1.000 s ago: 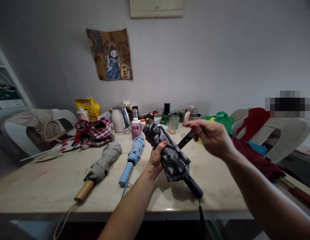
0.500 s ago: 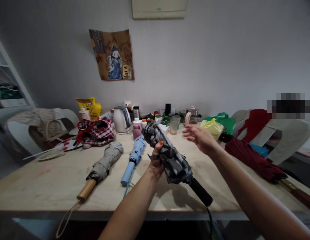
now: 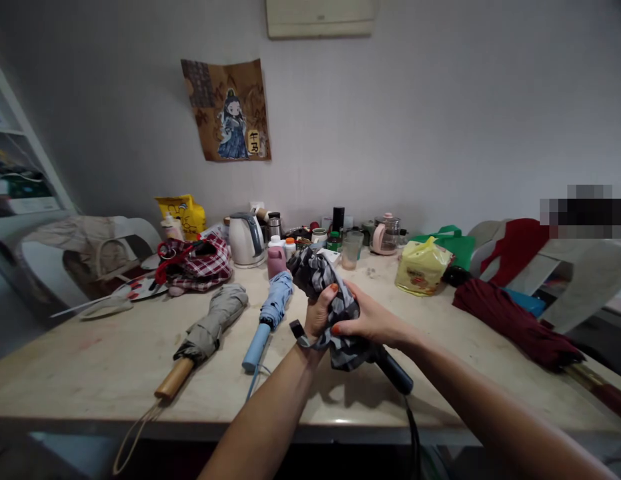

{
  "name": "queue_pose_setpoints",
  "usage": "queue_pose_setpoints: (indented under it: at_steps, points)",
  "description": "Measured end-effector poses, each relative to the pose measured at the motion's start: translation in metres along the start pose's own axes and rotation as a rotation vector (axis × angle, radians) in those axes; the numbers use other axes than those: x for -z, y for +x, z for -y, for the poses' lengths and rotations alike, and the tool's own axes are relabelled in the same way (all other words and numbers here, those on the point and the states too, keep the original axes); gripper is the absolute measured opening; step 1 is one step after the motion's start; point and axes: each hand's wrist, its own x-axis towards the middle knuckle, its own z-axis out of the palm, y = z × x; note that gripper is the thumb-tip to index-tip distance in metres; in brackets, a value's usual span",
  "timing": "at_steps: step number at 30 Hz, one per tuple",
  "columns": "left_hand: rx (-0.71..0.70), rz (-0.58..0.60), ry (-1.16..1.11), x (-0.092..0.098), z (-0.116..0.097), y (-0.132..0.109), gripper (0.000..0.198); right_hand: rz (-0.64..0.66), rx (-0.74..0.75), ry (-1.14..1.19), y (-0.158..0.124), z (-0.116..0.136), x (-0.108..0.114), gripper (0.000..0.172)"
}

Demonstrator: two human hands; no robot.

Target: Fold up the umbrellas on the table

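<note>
Spanning the foreground, the pale table (image 3: 115, 353) lay beneath a camouflage umbrella (image 3: 344, 307). The right hand (image 3: 373, 317), apart 0.5 seconds earlier, had joined the left hand (image 3: 319, 312) in gripping it, likely firming its folds, the strap (image 3: 297, 329) protruding unfastened.

Your one legible piece of writing is on the brown poster (image 3: 227, 110): a small yellow tag (image 3: 253, 141) at its lower right carries two dark Chinese characters, 午 above 马, so you read 午马 downward. In the poster's upper left corner you have a dark patch (image 3: 199, 87) whose fine marks are too small to make out. Up and to the right of the poster, the white wall unit (image 3: 320, 27) bears a tiny logo (image 3: 321, 17) you can't decipher. Below the poster and slightly left, the yellow bag (image 3: 190, 217) has dark print; well to its lower right, the pale yellow packet (image 3: 420, 270) has lettering too blurred for you to read.
</note>
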Motion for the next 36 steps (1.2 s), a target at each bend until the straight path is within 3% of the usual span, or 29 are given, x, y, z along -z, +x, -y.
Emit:
queue_pose_setpoints:
  at_steps: [4, 10, 14, 18, 22, 25, 30, 33, 36]
  points:
    - [-0.125, -0.097, -0.046, -0.007, -0.004, -0.002, 0.046, -0.06, -0.103, -0.16, -0.006, 0.0, -0.002, 0.111]
    - [-0.127, -0.126, -0.111, -0.013, -0.011, -0.004, 0.046, -0.071, -0.137, -0.233, -0.017, 0.01, 0.0, 0.108]
    - [-0.131, -0.173, -0.067, -0.013, -0.009, -0.003, 0.032, -0.149, -0.072, -0.448, -0.018, 0.0, -0.016, 0.119]
    - [-0.11, -0.256, -0.1, -0.012, -0.008, -0.001, 0.025, -0.219, 0.022, -0.626, -0.02, -0.021, -0.034, 0.111]
    - [0.012, -0.34, -0.176, -0.006, -0.011, 0.005, 0.028, -0.212, 0.013, -0.671, -0.022, -0.042, -0.033, 0.099]
    - [0.085, -0.213, -0.259, -0.001, -0.014, 0.008, 0.037, -0.177, 0.01, -0.524, -0.02, -0.049, -0.025, 0.084]
    - [0.131, 0.106, -0.294, 0.004, -0.015, 0.004, 0.051, -0.192, 0.106, -0.34, -0.018, -0.043, -0.012, 0.035]
    - [0.178, 0.263, -0.219, 0.004, -0.012, 0.0, 0.057, -0.159, 0.088, -0.274, -0.02, -0.033, -0.007, 0.022]
    - [0.205, 0.29, -0.168, 0.004, -0.009, -0.001, 0.054, -0.108, 0.071, -0.226, -0.023, -0.026, -0.004, 0.02]
